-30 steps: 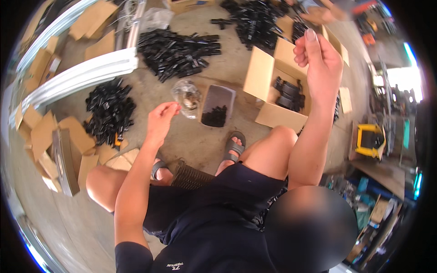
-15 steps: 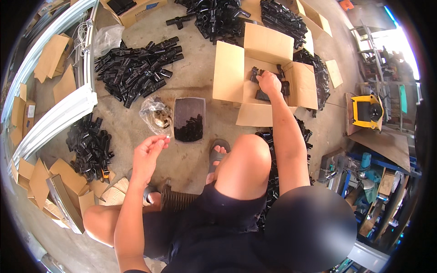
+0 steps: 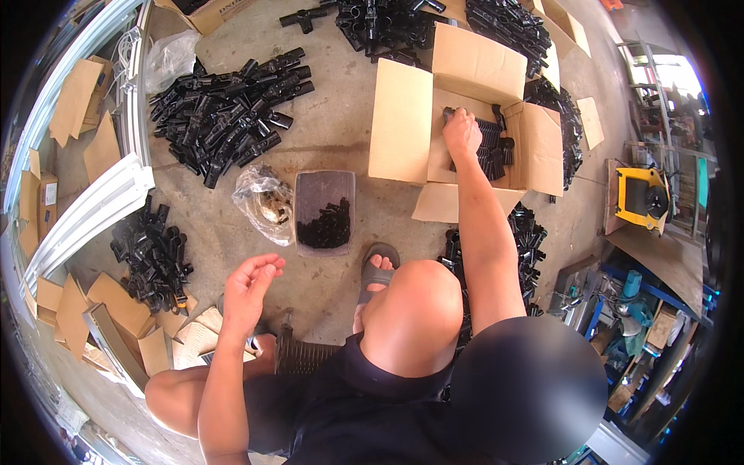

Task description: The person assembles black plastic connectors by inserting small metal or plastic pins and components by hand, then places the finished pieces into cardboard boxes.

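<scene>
My right hand [image 3: 463, 133] reaches into an open cardboard box [image 3: 401, 120], its fingers closed around a black tubular fitting [image 3: 449, 114] at the box's left inner side. More black fittings [image 3: 490, 147] lie in rows beside it, partly covered by my hand and wrist. My left hand [image 3: 249, 291] hovers over the floor with thumb and fingers pinched together; whatever is between them is too small to make out. Beyond it stand a grey plastic bin [image 3: 325, 186] with small black pieces [image 3: 325, 225] and a clear plastic bag [image 3: 263, 198] with small brownish pieces.
Heaps of black fittings lie at the left back [image 3: 225, 112], far back [image 3: 380, 27], left [image 3: 151, 248] and beside my right leg [image 3: 527, 248]. White metal profiles [image 3: 93, 209] line the left. A yellow-framed device [image 3: 642, 200] and a cluttered shelf [image 3: 643, 310] stand right.
My right hand has shifted toward the box's left inner side, uncovering rows of fittings. My left hand has lowered slightly; the small white thing at its fingertips no longer shows.
</scene>
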Motion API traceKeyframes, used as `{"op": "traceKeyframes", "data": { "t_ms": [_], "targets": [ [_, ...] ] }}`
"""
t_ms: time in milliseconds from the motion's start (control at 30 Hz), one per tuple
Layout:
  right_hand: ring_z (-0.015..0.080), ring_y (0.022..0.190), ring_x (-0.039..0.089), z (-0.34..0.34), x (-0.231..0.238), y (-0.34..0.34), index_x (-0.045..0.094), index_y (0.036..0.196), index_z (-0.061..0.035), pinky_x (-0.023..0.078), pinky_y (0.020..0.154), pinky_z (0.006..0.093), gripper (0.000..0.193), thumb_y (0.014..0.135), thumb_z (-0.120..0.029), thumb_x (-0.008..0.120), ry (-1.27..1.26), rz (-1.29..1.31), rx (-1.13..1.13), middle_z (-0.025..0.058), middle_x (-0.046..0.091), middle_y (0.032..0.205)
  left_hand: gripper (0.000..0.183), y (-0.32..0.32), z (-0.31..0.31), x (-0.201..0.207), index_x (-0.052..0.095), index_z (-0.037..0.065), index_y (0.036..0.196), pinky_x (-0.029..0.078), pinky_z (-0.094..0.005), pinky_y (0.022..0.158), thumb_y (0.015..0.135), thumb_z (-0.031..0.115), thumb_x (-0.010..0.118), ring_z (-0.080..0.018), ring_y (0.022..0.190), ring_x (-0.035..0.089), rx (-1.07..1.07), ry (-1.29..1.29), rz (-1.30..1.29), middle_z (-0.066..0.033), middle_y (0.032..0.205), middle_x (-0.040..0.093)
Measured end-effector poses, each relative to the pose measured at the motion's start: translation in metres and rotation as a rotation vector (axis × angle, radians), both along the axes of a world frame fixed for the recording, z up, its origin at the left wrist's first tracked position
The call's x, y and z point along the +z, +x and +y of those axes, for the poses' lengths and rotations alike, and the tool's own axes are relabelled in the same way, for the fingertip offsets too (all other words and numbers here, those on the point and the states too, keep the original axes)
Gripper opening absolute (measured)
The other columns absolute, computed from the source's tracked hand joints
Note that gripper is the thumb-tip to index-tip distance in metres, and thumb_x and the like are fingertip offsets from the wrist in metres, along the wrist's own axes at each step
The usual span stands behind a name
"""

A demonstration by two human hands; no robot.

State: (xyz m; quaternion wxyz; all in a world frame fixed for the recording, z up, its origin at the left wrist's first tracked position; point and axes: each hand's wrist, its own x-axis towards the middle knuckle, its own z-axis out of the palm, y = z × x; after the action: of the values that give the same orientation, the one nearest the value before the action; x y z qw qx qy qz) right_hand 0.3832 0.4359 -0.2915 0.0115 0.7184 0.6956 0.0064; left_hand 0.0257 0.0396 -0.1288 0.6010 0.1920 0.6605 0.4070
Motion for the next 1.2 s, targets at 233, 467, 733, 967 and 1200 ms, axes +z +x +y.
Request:
{"op": "traceKeyframes", "data": {
  "t_ms": [233,467,733,967,1200],
  "targets": [
    [0.0364,0.113,0.063,0.000,-0.018,-0.009,0.067,0.109,0.0009,0.059,0.088,0.0428,0.024,0.098,-0.015,0.054,0.036,0.000,-0.013,0.0207,0.059,0.123,0.033,0.006,0.001,0.000,0.065,-0.003,0.127,0.049,-0.0339,0.102,0.103,0.020,0.064,-0.0198,0.108,0.067,-0.012,-0.008,-0.014,-0.0151,0.119,0.072],
    [0.0390,0.112,0.064,-0.006,-0.003,-0.023,0.063,0.117,-0.0003,0.059,0.088,0.0440,0.027,0.098,-0.018,0.055,0.140,-0.003,0.054,0.0222,0.061,0.123,0.033,0.004,-0.007,0.003,0.065,-0.003,0.126,0.049,-0.0326,0.101,0.102,0.020,0.065,-0.0190,0.108,0.067,-0.010,-0.014,0.016,-0.0146,0.119,0.072],
    [0.0377,0.115,0.062,-0.004,-0.026,-0.022,0.063,0.119,-0.0058,0.058,0.087,0.0447,0.029,0.095,-0.022,0.060,-0.015,-0.069,0.210,0.0225,0.064,0.118,0.031,0.011,-0.006,0.002,0.065,-0.003,0.126,0.051,-0.0305,0.099,0.102,0.017,0.065,-0.0173,0.108,0.067,-0.052,-0.012,0.027,-0.0124,0.119,0.073],
    [0.0447,0.113,0.058,-0.015,-0.016,-0.014,0.056,0.125,-0.0038,0.058,0.086,0.0467,0.035,0.093,-0.018,0.060,-0.014,0.013,0.139,0.0288,0.062,0.114,0.029,0.016,-0.012,0.004,0.067,0.000,0.124,0.050,-0.0268,0.096,0.101,0.017,0.066,-0.0108,0.106,0.065,-0.101,-0.003,0.060,-0.0081,0.117,0.074],
    [0.0524,0.100,0.064,-0.041,-0.016,-0.018,0.048,0.125,-0.0062,0.056,0.087,0.0516,0.027,0.100,-0.017,0.052,-0.151,0.258,0.106,0.0371,0.055,0.119,0.029,0.027,-0.012,0.010,0.068,-0.001,0.123,0.050,-0.0277,0.095,0.101,0.017,0.067,-0.0114,0.106,0.066,-0.111,0.026,0.057,-0.0072,0.116,0.074]
  ]
}}
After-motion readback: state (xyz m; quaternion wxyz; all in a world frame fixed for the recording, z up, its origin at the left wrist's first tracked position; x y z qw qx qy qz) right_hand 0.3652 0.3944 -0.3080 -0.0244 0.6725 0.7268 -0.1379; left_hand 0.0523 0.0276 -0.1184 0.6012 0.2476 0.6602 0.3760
